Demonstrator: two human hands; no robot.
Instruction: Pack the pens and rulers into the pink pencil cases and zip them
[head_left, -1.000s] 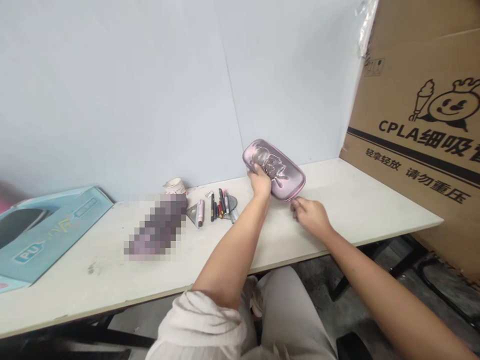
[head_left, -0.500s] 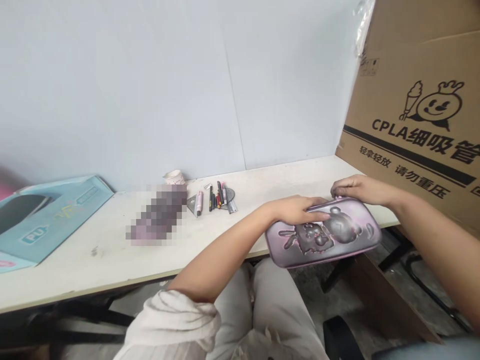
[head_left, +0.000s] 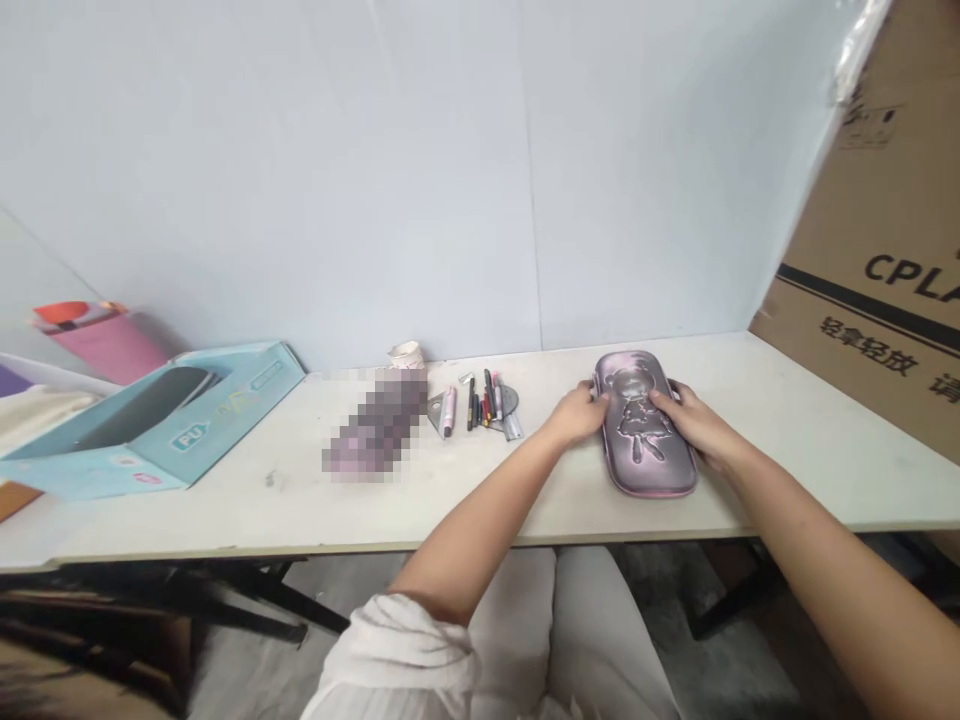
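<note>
A shiny purple-grey pencil case (head_left: 646, 440) with an embossed doll-like figure stands lengthwise toward me at the right part of the table. My left hand (head_left: 581, 412) grips its left edge, thumb on the top face. On the opposite edge my right hand (head_left: 694, 425) holds it the same way, its other fingers partly hidden beside the case. To the left lie several pens (head_left: 486, 400), a pink-and-white marker (head_left: 449, 412), a clear set square (head_left: 436, 410) and a protractor (head_left: 509, 400).
A pixelated purple-grey item (head_left: 379, 425) lies left of the pens, with a white paper-like roll (head_left: 406, 354) behind it. Farther left is an open light-blue box (head_left: 225, 420) beside a pink item (head_left: 112, 345). A big cardboard carton (head_left: 885, 240) rises at the right; a pale wall (head_left: 375, 180) stands behind the white table (head_left: 247, 520).
The pencil case has turned from sideways to lengthwise and come over the tabletop, now with the doll-figure face up. My right hand has moved onto its right side. The view has shifted left.
</note>
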